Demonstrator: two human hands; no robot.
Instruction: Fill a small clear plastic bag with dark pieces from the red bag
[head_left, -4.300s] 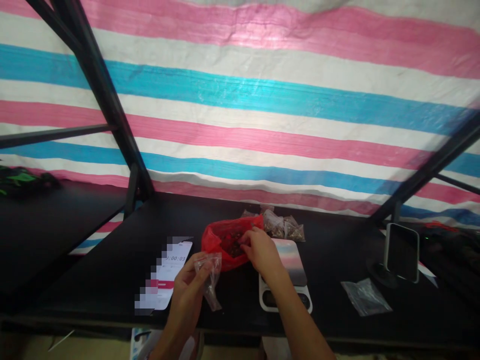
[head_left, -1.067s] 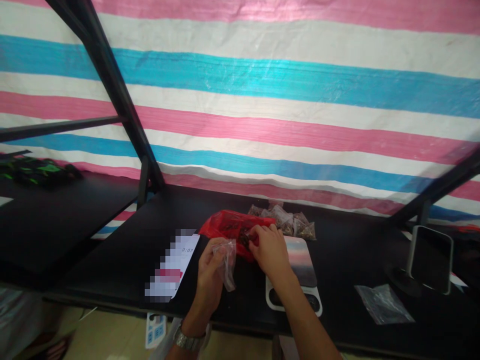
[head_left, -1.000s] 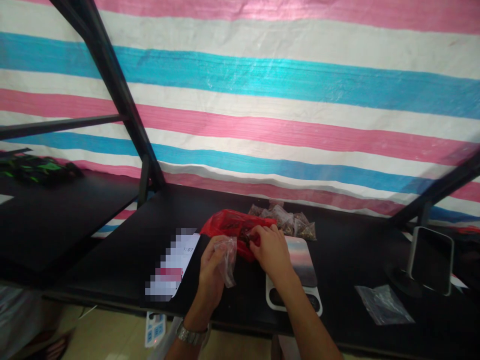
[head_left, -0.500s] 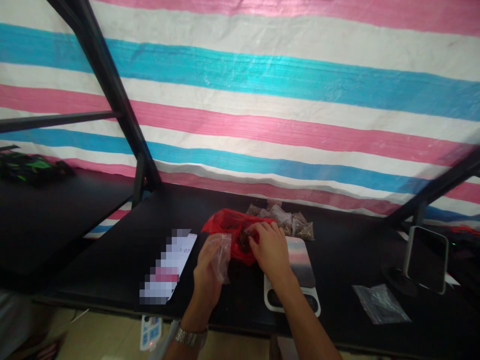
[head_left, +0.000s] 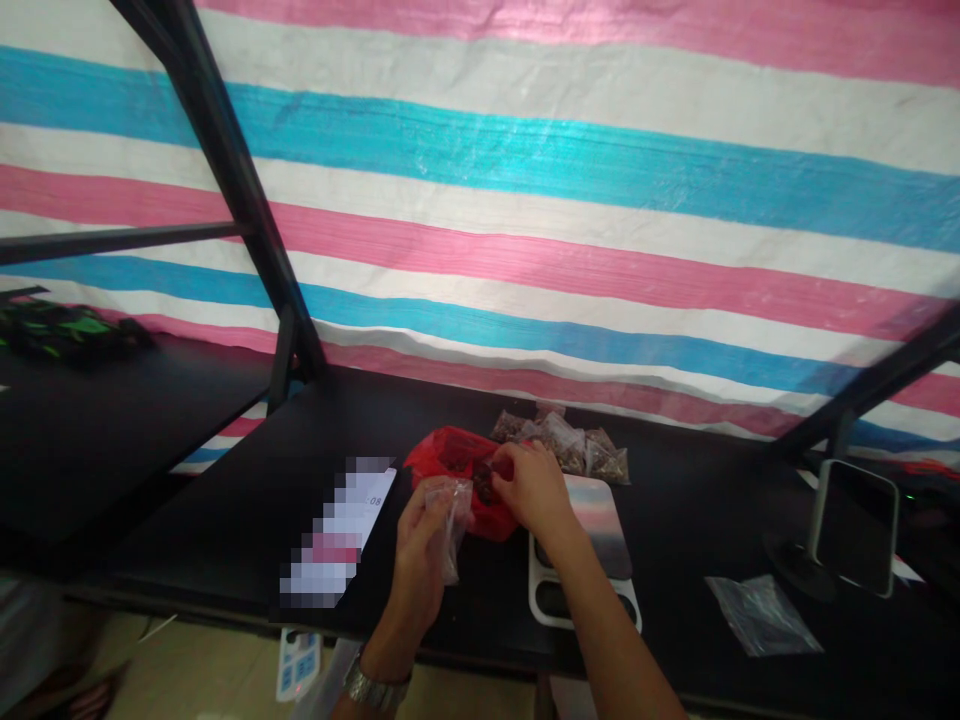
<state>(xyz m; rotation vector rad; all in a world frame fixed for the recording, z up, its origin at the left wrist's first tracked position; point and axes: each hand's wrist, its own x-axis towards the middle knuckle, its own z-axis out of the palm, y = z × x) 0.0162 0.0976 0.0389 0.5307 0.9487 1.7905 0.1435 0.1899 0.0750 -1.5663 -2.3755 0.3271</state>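
Note:
A small clear plastic bag (head_left: 454, 540) hangs upright from my left hand (head_left: 420, 550), which is closed on it between thumb and fingers. Just beyond it lies a red plastic bag (head_left: 439, 450), its mouth open, with dark brown dried bits (head_left: 482, 482) inside. My right hand (head_left: 531, 488) reaches over the red bag's right side. Its thumb and fingertips pinch together at the dark bits; how much they hold is too small to make out. Under my right forearm is a white kitchen scale (head_left: 600, 530) with a shiny metal plate.
Several filled clear packets (head_left: 562, 442) lie behind the scale. A flat clear bag (head_left: 765, 615) rests to the right, near a phone-like screen on a stand (head_left: 855, 525). A lit phone (head_left: 367, 515) lies left on the black table (head_left: 225, 530). A black frame post (head_left: 262, 260) rises behind it.
My left hand and the clear bag have come slightly nearer to me and right. My right hand has shifted a little left, still at the red bag's mouth.

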